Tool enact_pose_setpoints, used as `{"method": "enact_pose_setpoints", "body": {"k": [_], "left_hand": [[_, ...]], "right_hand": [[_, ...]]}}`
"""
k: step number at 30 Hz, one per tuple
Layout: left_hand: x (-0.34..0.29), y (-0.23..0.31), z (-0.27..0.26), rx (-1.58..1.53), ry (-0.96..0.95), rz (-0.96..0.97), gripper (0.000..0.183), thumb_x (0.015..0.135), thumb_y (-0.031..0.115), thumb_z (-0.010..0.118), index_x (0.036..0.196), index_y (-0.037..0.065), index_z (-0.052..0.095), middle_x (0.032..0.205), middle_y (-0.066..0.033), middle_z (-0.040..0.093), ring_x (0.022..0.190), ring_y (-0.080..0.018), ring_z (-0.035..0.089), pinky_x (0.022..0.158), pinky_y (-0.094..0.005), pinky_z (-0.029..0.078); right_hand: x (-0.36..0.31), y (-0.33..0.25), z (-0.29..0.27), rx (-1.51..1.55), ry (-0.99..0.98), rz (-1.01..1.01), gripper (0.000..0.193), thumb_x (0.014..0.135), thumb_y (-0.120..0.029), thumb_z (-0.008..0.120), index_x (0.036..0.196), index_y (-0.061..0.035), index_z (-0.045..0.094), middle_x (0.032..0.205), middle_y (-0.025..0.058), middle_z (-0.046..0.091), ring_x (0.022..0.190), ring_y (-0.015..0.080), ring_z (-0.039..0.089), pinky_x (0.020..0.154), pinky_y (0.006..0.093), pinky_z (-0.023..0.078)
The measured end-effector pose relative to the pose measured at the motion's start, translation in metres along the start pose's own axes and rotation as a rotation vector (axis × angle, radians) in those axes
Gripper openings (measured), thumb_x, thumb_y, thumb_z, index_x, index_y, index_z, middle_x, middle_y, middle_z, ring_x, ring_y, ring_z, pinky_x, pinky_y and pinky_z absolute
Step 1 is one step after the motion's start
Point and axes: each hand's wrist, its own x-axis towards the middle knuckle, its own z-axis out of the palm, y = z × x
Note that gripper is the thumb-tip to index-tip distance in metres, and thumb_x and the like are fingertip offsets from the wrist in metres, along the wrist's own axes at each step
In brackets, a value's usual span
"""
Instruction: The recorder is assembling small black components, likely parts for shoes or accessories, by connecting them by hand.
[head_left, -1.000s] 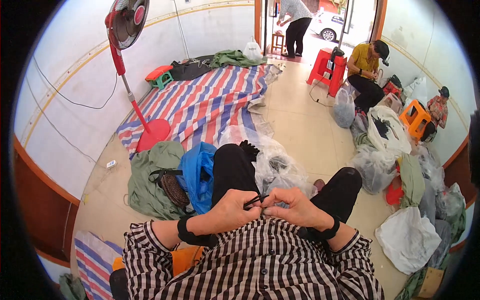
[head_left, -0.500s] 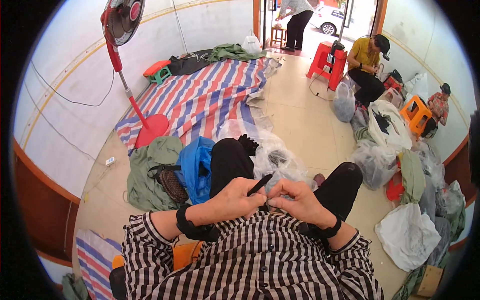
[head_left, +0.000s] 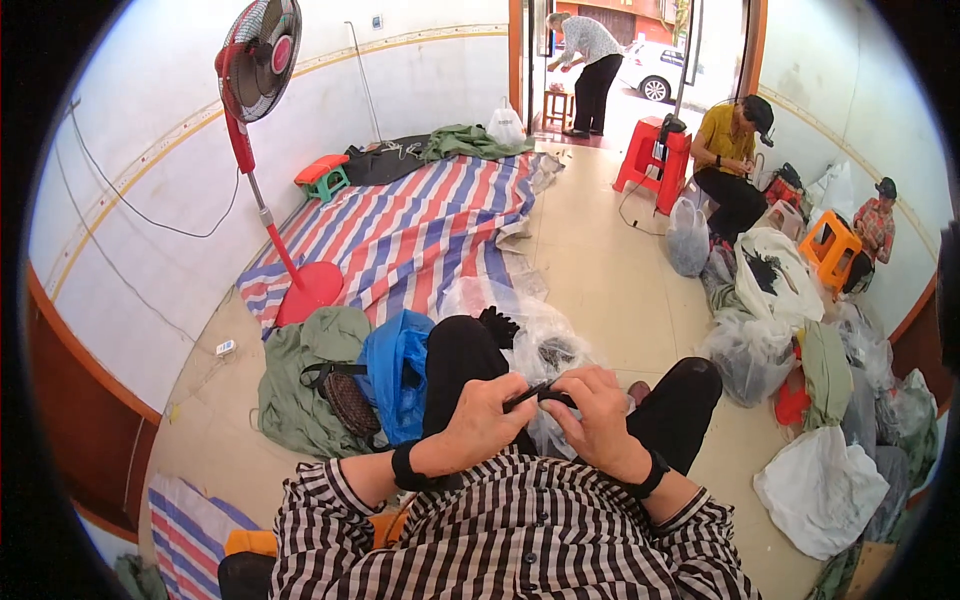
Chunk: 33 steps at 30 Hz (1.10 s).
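Observation:
Between my hands, above my lap, is a thin black strip point(head_left: 541, 392) that looks like soft fabric; its exact kind cannot be made out. My left hand point(head_left: 480, 415) pinches one end of it between thumb and fingers. Close beside it, my right hand point(head_left: 600, 420) is closed on the other end, which bends over at the fingertips. Past my knees lies a see-through plastic bag point(head_left: 545, 325) with dark items inside. Several black finger-like pieces point(head_left: 498, 326) stick up by my left knee.
A blue bag point(head_left: 396, 365) and green cloth point(head_left: 308, 385) lie left of my legs, near a red standing fan point(head_left: 312, 290). Striped sheeting point(head_left: 410, 220) covers floor beyond. Filled bags point(head_left: 748, 355) line the right side, where two people sit. Another person stands bent at the doorway.
My view has tilted up slightly. The black strip, which pointed up from my left hand, now lies flatter across both hands. My right hand has turned more upright.

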Motion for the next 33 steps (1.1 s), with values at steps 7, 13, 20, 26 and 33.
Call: {"method": "enact_pose_setpoints", "body": {"k": [7,13,20,26,33], "left_hand": [[-0.002,-0.009,0.008,0.019,0.088,0.024,0.013,0.078,0.008,0.060,0.072,-0.001,0.053,0.054,-0.0108,0.049,0.048,-0.0058,0.043,0.045,-0.0252,0.037],[-0.004,-0.009,0.009,-0.052,0.049,-0.040,0.013,0.077,0.006,0.062,0.073,-0.001,0.053,0.057,-0.0083,0.054,0.053,-0.0046,0.046,0.047,-0.0236,0.038],[0.002,0.006,-0.018,-0.100,-0.300,0.124,0.013,0.077,0.009,0.064,0.082,0.001,0.055,0.063,-0.0069,0.057,0.057,-0.0094,0.052,0.053,-0.0244,0.041],[0.000,0.006,-0.016,-0.479,-0.522,0.039,0.011,0.081,0.009,0.060,0.088,0.001,0.056,0.085,-0.0049,0.062,0.075,-0.0092,0.054,0.070,-0.0225,0.043],[0.001,0.001,-0.011,-0.319,-0.369,-0.045,0.022,0.078,0.010,0.066,0.096,0.003,0.055,0.081,-0.0020,0.057,0.075,-0.0066,0.051,0.066,-0.0224,0.042]], "right_hand": [[-0.007,0.003,0.012,0.385,-0.128,0.324,0.014,0.075,-0.010,0.065,0.083,-0.0003,0.059,0.074,0.0126,0.060,0.067,0.0259,0.058,0.061,0.0323,0.044],[-0.013,0.013,0.021,0.591,-0.184,0.499,0.012,0.078,-0.007,0.062,0.084,0.0017,0.057,0.072,0.0094,0.060,0.065,0.0148,0.056,0.060,0.0263,0.044],[-0.016,0.020,0.004,1.068,-0.426,0.630,0.007,0.081,-0.005,0.055,0.083,0.0008,0.058,0.075,0.0028,0.060,0.070,0.0096,0.055,0.063,0.0242,0.043],[-0.019,0.022,-0.002,1.361,-0.555,0.640,0.010,0.083,-0.009,0.052,0.080,-0.0002,0.057,0.076,0.0043,0.059,0.072,0.0109,0.056,0.069,0.0245,0.043],[-0.017,0.017,-0.009,1.475,-0.606,0.702,0.012,0.086,-0.013,0.053,0.080,-0.0021,0.055,0.071,0.0037,0.057,0.068,0.0109,0.056,0.065,0.0239,0.044]]}}
